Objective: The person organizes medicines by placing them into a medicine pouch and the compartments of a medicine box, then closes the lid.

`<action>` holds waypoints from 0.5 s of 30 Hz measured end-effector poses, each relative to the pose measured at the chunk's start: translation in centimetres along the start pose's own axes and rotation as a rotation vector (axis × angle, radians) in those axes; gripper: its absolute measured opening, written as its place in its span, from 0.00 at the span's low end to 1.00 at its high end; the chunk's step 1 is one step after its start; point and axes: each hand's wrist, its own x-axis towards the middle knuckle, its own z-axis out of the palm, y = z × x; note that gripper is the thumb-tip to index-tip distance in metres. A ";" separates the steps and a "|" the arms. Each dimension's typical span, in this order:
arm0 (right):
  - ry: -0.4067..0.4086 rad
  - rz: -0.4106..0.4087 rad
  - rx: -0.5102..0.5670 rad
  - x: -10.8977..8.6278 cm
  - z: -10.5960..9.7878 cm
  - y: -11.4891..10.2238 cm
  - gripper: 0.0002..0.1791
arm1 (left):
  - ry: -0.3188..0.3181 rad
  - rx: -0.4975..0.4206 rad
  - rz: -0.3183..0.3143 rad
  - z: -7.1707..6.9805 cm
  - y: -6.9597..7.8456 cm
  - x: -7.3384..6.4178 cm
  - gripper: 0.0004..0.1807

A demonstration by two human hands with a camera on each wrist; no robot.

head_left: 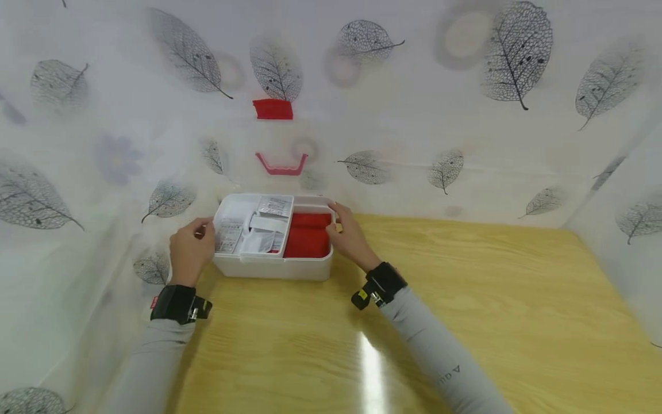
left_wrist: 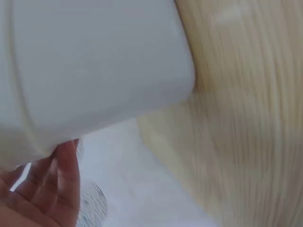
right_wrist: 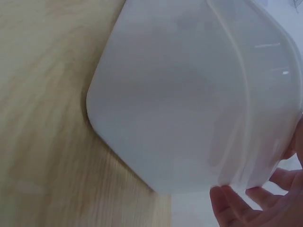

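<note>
A white plastic box (head_left: 274,269) stands on the table, its top open. In its left part sits a white tray (head_left: 244,202) with several printed packets (head_left: 275,206) and white items. A red fabric-like thing (head_left: 309,236) fills the right part. At the box's left end, my left hand (head_left: 190,248) grips the rim with curled fingers; the left wrist view shows the fingertips (left_wrist: 68,165) under the edge. My right hand (head_left: 354,237) holds the right rim, thumb over the edge. In the right wrist view its fingertips (right_wrist: 222,198) touch the outer wall.
Behind the box, a pink-red handle (head_left: 281,170) and a red patch (head_left: 273,109) show against the pale background; what they are fixed to is hard to tell. A leaf-patterned sheet (head_left: 393,126) surrounds the wooden table (head_left: 465,287) at the back and sides.
</note>
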 end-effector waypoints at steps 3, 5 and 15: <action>0.000 0.025 0.016 -2.1 -1.7 0.3 0.33 | 0.001 -0.017 0.010 0.3 1.2 -2.0 0.21; -0.009 0.036 0.032 -3.5 -2.8 0.7 0.33 | -0.003 -0.024 0.008 0.5 2.0 -3.4 0.20; -0.031 -0.007 0.103 -10.1 -7.5 1.7 0.33 | -0.048 0.042 -0.006 1.0 6.0 -10.3 0.20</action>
